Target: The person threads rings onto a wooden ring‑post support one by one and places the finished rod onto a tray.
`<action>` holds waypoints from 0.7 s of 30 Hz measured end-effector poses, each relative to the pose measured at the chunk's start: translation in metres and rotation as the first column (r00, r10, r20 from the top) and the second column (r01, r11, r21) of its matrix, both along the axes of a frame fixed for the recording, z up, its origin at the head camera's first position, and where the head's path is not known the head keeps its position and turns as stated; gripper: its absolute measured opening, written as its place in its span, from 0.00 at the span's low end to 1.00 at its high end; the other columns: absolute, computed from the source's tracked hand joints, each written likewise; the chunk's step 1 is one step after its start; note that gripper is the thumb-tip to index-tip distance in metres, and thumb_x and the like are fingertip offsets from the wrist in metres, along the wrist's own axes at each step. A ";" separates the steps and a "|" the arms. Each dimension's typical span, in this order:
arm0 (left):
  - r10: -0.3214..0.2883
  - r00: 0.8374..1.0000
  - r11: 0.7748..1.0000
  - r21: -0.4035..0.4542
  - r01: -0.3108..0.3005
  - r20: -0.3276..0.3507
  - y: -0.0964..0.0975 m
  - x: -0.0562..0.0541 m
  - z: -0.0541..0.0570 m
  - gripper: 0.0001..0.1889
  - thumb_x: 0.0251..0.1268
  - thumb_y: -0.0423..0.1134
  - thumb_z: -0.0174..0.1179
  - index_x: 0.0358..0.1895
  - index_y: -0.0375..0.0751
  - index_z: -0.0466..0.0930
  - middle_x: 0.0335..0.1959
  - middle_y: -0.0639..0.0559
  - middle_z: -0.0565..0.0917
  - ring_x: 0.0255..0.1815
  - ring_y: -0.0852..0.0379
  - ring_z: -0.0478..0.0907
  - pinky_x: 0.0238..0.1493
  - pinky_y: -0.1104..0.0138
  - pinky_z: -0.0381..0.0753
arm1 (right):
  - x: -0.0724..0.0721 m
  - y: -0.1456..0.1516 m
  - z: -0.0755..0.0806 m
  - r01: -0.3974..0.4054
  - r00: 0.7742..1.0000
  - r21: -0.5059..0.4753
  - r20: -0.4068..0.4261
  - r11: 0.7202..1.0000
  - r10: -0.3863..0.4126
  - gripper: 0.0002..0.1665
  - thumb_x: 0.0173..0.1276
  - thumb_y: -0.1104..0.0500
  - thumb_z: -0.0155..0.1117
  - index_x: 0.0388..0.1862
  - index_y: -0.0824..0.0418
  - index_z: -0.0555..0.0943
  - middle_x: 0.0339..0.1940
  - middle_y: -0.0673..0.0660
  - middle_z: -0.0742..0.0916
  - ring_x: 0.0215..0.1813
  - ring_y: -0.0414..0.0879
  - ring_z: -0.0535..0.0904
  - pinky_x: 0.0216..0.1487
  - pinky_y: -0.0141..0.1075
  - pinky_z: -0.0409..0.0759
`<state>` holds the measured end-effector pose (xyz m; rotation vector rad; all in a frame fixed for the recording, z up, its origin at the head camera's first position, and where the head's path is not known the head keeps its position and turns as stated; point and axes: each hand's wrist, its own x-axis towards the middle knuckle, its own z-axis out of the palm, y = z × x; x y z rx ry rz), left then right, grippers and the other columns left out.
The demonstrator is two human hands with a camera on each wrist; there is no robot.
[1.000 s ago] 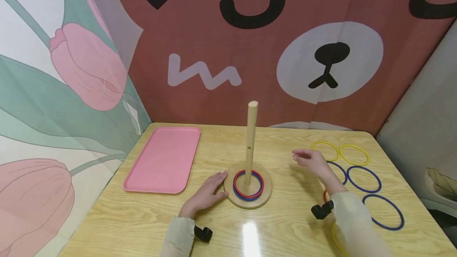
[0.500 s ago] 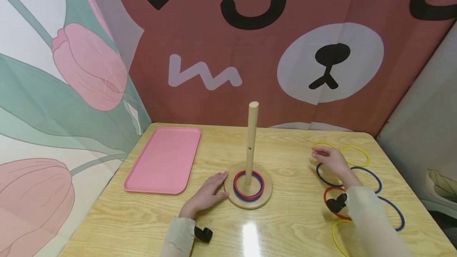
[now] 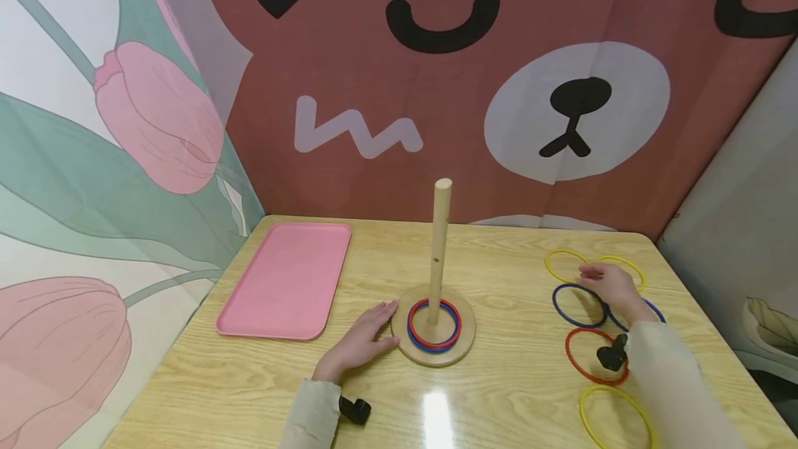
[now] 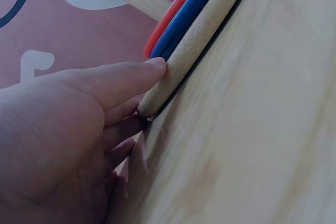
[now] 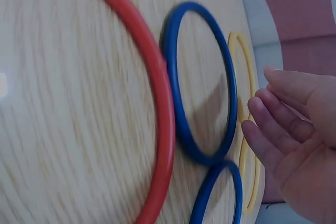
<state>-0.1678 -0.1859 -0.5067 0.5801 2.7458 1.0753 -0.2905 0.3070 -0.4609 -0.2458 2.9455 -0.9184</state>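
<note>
My left hand (image 3: 357,346) lies at the left edge of a round wooden base (image 3: 466,338), its thumb and fingertips touching the rim. From that base rises an upright wooden peg (image 3: 440,227). Around the peg's foot a red ring (image 3: 459,317) rests on top of blue rings (image 4: 173,32). Over at the right, my right hand (image 3: 614,287) hovers above the table with loosely bent fingers and nothing in them. Below and around it lie a yellow ring (image 3: 548,270), a second yellow ring (image 3: 642,274) and a blue ring (image 3: 555,303). Another blue ring (image 3: 661,316) is partly hidden by the hand.
A pink tray (image 3: 287,279) lies at the table's back left. Nearer me on the right are a red ring (image 3: 569,352) and a yellow ring (image 3: 583,413), the latter partly covered by my right sleeve. A curtain with a bear face (image 3: 349,186) hangs behind the table.
My right hand has moved rightward over the rings, uncovering more of the red and yellow rings near me. My left hand has stayed at the base.
</note>
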 end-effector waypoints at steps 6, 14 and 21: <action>-0.002 1.000 1.000 -0.010 0.001 -0.012 0.000 0.000 0.000 0.36 0.70 0.51 0.56 0.76 0.41 0.55 0.77 0.44 0.59 0.79 0.41 0.51 0.77 0.43 0.50 | -0.002 0.010 -0.003 -0.014 1.000 0.063 -0.011 0.998 0.015 0.21 0.66 0.65 0.63 0.51 0.81 0.77 0.44 0.75 0.85 0.47 0.68 0.81 0.45 0.53 0.82; -0.001 1.000 1.000 -0.007 0.001 -0.003 0.000 0.000 0.000 0.37 0.70 0.51 0.56 0.76 0.40 0.55 0.77 0.43 0.58 0.79 0.41 0.51 0.77 0.42 0.50 | -0.002 0.013 -0.006 -0.044 0.999 0.134 0.023 0.990 0.041 0.15 0.60 0.65 0.68 0.42 0.76 0.80 0.37 0.69 0.86 0.39 0.59 0.82 0.37 0.44 0.82; 0.004 1.000 1.000 0.001 -0.004 0.007 0.000 0.000 0.000 0.37 0.70 0.52 0.56 0.76 0.40 0.55 0.77 0.43 0.58 0.79 0.41 0.51 0.77 0.42 0.50 | -0.001 0.007 -0.008 -0.037 0.999 0.156 0.010 0.987 0.035 0.05 0.57 0.68 0.68 0.30 0.70 0.81 0.27 0.61 0.85 0.28 0.46 0.77 0.27 0.34 0.74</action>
